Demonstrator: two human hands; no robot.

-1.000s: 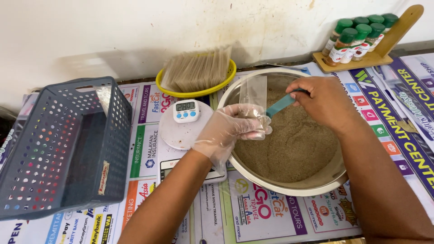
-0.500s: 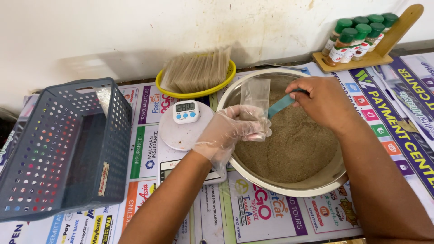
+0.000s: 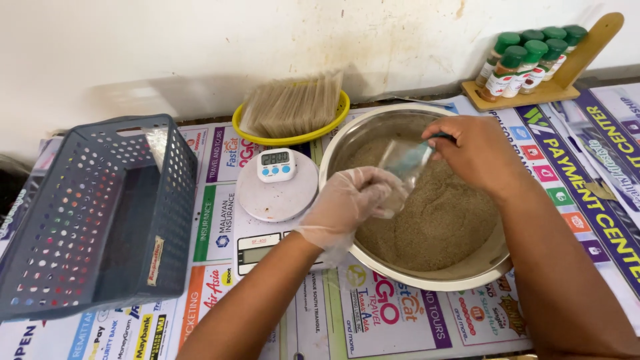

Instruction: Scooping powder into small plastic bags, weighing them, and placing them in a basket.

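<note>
The worktop (image 3: 280,313) is covered edge to edge with overlapping printed advertising sheets in many colours, and it runs up against a pale plastered wall (image 3: 200,40) that is stained and scuffed.

At the centre right stands a wide steel bowl (image 3: 467,275) holding a bed of fine brown grain (image 3: 433,220). The left hand (image 3: 347,203), in a thin clear glove, comes in from 6 o'clock and reaches over the bowl's near-left rim; its fingers are pinched closed on a small clear plastic bag (image 3: 403,163), which is tilted over the grain. The bare right hand (image 3: 477,153) comes from 4 o'clock, its fingers curled closed on a teal scoop (image 3: 437,137) whose blade sits at the bag's mouth, partly seen through the plastic.

At 9 o'clock from the bowl, just beside it, a round white scale (image 3: 277,193) carries a small white digital timer (image 3: 275,164). At 11 o'clock a yellow dish (image 3: 293,137) holds a stack of filled brown sachets (image 3: 290,103). Far left is a grey perforated basket (image 3: 87,213), tilted. At 1 o'clock, against the wall, a wooden rack (image 3: 567,73) holds green-capped spice jars (image 3: 527,60).
</note>
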